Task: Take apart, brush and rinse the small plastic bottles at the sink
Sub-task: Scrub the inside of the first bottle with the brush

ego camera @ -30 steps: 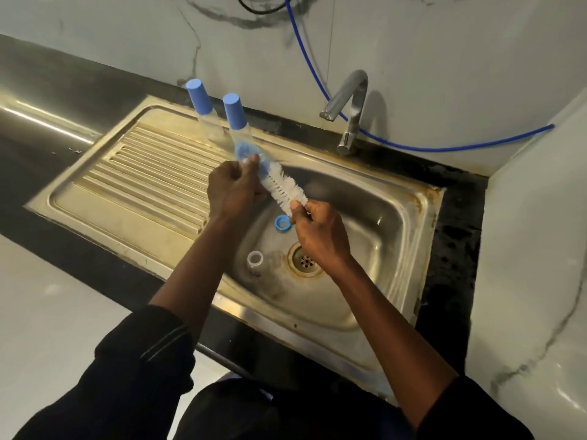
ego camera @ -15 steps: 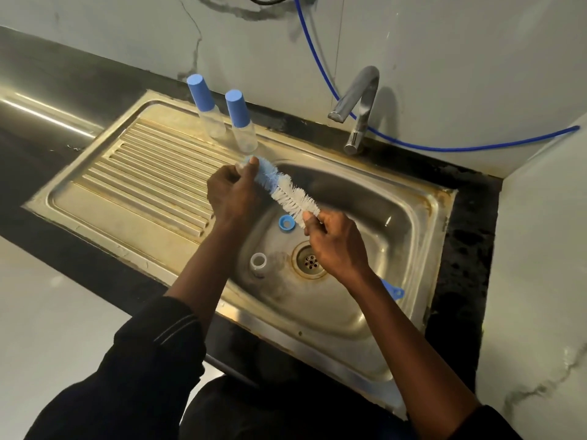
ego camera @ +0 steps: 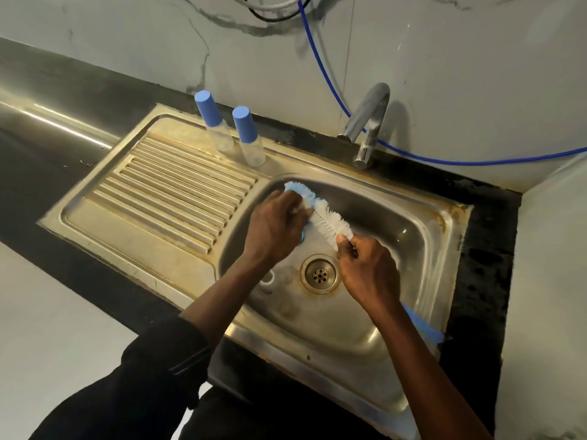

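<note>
Since half a second ago both hands have shifted a little further over the basin of the stainless-steel sink (ego camera: pixel 104 230), and our left hand (ego camera: pixel 274 227) now covers most of the round blue cap (ego camera: pixel 303 238) that lay in plain view between them.

That left hand is curled shut round the far part of the long bottle brush (ego camera: pixel 330 225), whose white bristles end in a blue tuft. A pale glint at the fingers may be a clear bottle body, but we cannot tell. Our right hand (ego camera: pixel 368 274) is clenched on the brush's stem, and the blue handle end (ego camera: pixel 425 330) shows behind the wrist.

We judge the work barely a third done. One bottle seems to be apart, its cap and a small white ring-shaped piece (ego camera: pixel 268 277) lying on the basin floor beside the round drain (ego camera: pixel 320 274), and brushing is under way. No water shows at the chrome tap (ego camera: pixel 368 122), so rinsing remains. Two small clear plastic bottles with tall blue caps, the farther bottle (ego camera: pixel 213 127) and the nearer bottle (ego camera: pixel 249 138), wait unopened.

Those two stand upright, caps up, just beside each other on the back ledge. The brush lies along a diagonal, its tuft pointing far-left toward them.
</note>
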